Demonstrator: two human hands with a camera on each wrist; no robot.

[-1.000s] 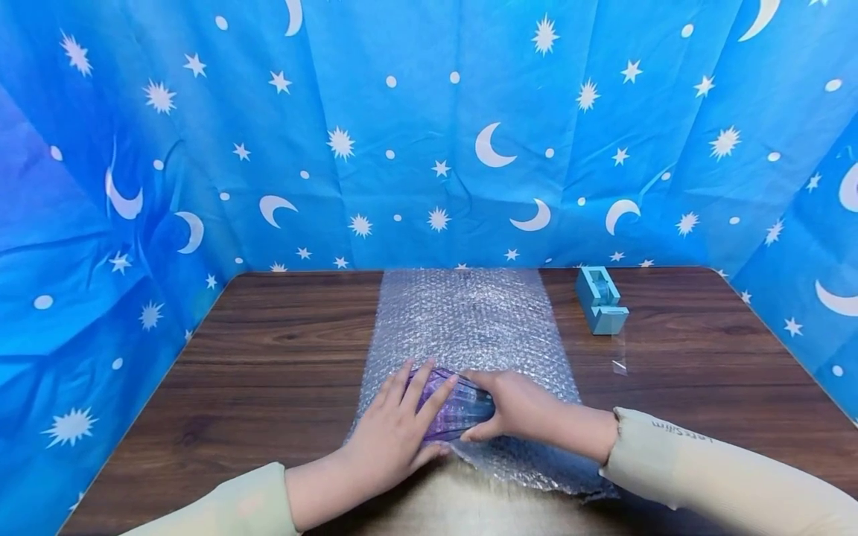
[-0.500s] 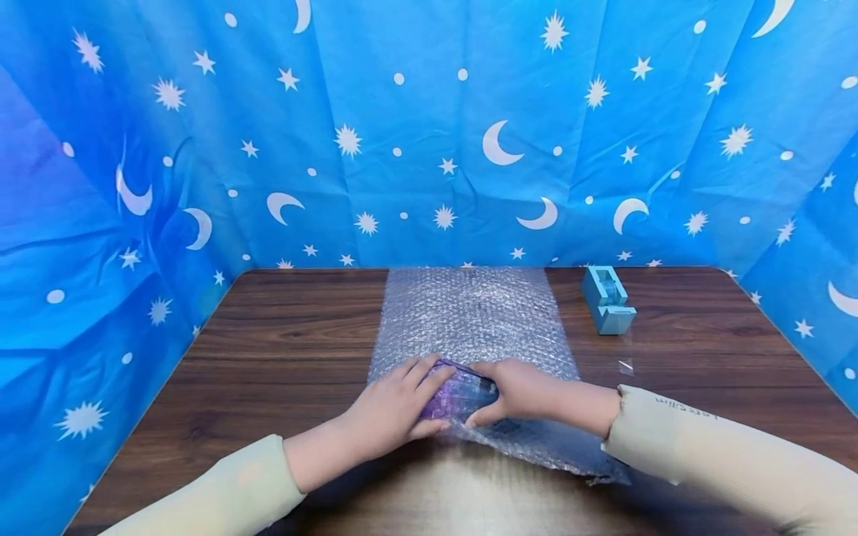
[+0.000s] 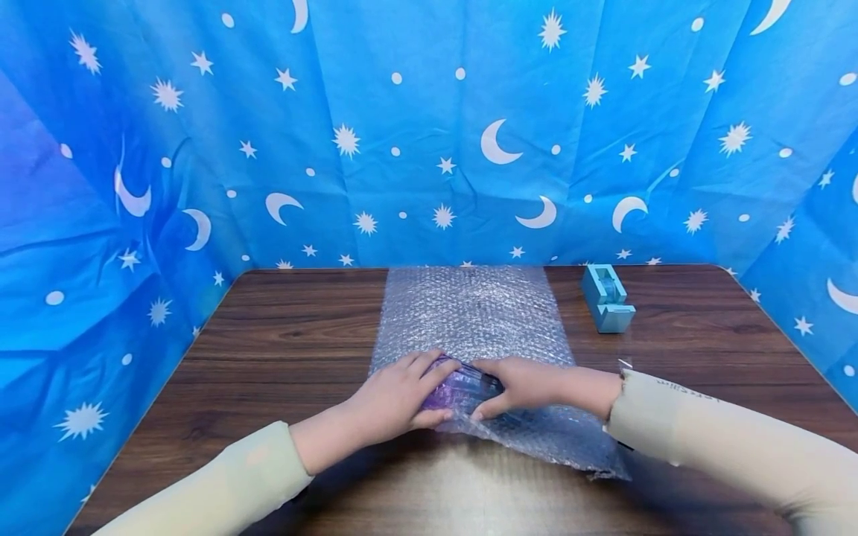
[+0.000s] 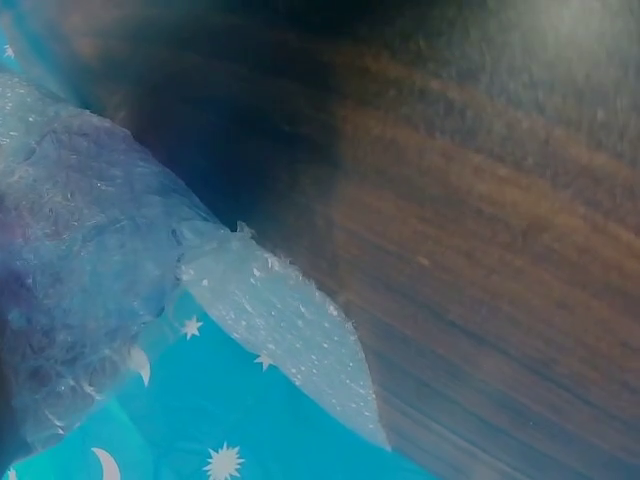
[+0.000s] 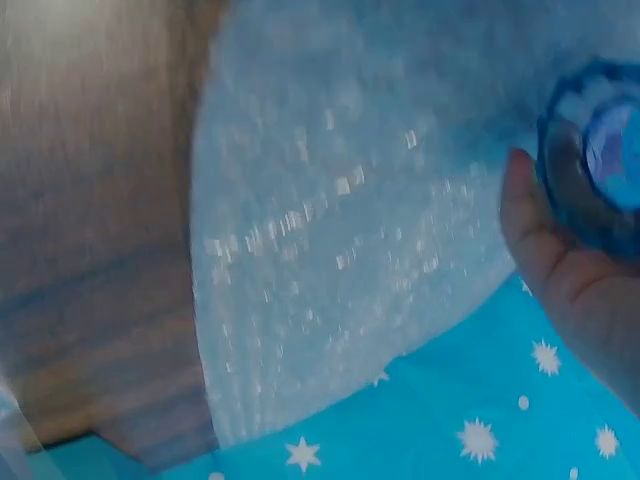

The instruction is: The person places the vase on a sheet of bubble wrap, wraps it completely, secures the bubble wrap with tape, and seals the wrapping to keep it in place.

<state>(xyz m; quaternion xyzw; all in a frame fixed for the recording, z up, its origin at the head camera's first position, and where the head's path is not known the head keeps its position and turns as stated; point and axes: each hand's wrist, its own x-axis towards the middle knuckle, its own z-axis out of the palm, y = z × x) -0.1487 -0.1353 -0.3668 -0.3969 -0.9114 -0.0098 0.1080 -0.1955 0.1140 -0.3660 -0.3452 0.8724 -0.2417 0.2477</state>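
Head view: ribbed purple-blue vessel [image 3: 464, 388] lies on its side, lower center, on bubble wrap [image 3: 476, 313]; contents can't be made out. Left hand [image 3: 394, 396] clamped on its left part, fingers over top; right hand [image 3: 521, 382] grips its right end, small gap between hands. Turquoise tape dispenser [image 3: 613, 320], right of center, holds tape roll [image 3: 608, 288].

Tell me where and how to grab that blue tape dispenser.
Grip the tape dispenser across its long side walls, likely with the right hand once free, from above and the right: its body is narrow, bubble wrap lies to its left, and clear tape trails from its near end.
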